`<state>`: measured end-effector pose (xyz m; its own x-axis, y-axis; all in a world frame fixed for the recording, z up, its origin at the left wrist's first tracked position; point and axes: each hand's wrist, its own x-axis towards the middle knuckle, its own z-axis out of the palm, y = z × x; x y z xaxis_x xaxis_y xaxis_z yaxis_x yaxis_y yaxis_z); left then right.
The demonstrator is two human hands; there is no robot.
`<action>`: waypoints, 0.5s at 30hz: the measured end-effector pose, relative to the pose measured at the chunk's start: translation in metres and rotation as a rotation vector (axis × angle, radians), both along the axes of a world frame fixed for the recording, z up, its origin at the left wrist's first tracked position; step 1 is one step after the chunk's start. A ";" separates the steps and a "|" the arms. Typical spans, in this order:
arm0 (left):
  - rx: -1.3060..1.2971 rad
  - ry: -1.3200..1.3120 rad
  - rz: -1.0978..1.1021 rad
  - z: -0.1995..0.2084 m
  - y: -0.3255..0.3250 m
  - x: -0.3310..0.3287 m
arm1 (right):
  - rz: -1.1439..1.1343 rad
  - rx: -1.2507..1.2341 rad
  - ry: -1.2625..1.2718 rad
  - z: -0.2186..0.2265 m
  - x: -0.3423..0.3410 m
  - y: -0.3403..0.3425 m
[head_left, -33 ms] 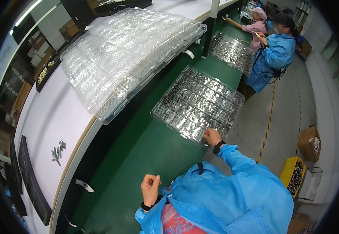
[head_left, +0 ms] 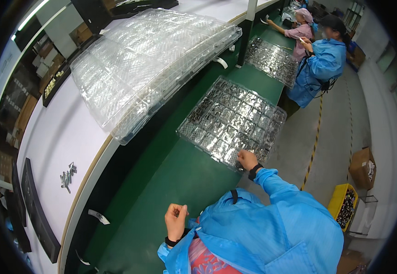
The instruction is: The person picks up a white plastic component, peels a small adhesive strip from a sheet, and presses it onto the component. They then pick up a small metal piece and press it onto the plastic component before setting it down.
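Note:
My right hand is over the near corner of a clear compartment tray, its fingers curled downward and closed. Their tips are hidden, so what they hold, if anything, cannot be made out. Shiny silvery pieces, seemingly in clear wrapping, fill many of the tray's square cells. Nearer to me, my left hand is held above the green bench top, apart from the tray. Its thumb is pressed against the bent fingers; any small thing inside is hidden.
Stacked clear trays overhang the edge of a white shelf at left. Small metal parts lie on that shelf near a long black strip. Another filled tray sits farther along the bench, beside a co-worker in blue. A yellow bin stands at right.
My right hand has shifted very slightly left over the tray's near corner. My left hand and the trays look unchanged.

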<state>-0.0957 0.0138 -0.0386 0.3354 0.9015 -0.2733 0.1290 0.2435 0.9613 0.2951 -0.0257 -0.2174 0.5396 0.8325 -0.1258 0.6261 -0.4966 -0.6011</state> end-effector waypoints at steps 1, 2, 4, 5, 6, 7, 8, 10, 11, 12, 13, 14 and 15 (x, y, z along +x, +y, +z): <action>0.007 0.003 -0.005 0.000 -0.002 -0.002 | -0.009 0.003 0.001 0.004 -0.004 0.002; 0.014 0.005 -0.011 0.000 -0.003 -0.003 | -0.004 -0.001 0.006 0.000 -0.001 0.002; -0.004 0.008 0.015 0.001 -0.006 -0.006 | -0.062 -0.041 -0.081 -0.008 0.007 -0.002; -0.018 0.006 0.034 0.002 -0.008 -0.007 | -0.016 -0.051 -0.124 -0.002 0.012 -0.008; -0.019 0.008 0.037 0.003 -0.011 -0.009 | -0.013 -0.053 -0.122 -0.004 0.016 -0.015; -0.002 0.006 0.044 0.002 -0.012 -0.007 | 0.009 -0.048 -0.115 -0.006 0.024 -0.024; 0.017 0.001 0.047 0.002 -0.012 -0.005 | 0.028 -0.043 -0.109 -0.008 0.028 -0.030; 0.019 0.010 0.032 0.001 -0.017 -0.009 | 0.042 -0.087 -0.168 -0.012 0.018 -0.037; 0.015 0.024 0.019 -0.001 -0.020 -0.009 | 0.051 -0.094 -0.168 -0.010 0.010 -0.037; 0.027 0.012 0.002 -0.003 -0.020 -0.007 | 0.057 -0.101 -0.169 -0.008 0.003 -0.037; 0.019 0.016 -0.003 -0.003 -0.023 -0.007 | 0.065 -0.110 -0.186 -0.007 -0.003 -0.038; 0.010 0.021 -0.008 -0.004 -0.024 -0.006 | 0.072 -0.120 -0.203 0.000 -0.009 -0.038; 0.004 0.022 -0.024 -0.003 -0.025 -0.002 | 0.063 -0.203 -0.194 0.009 -0.011 -0.038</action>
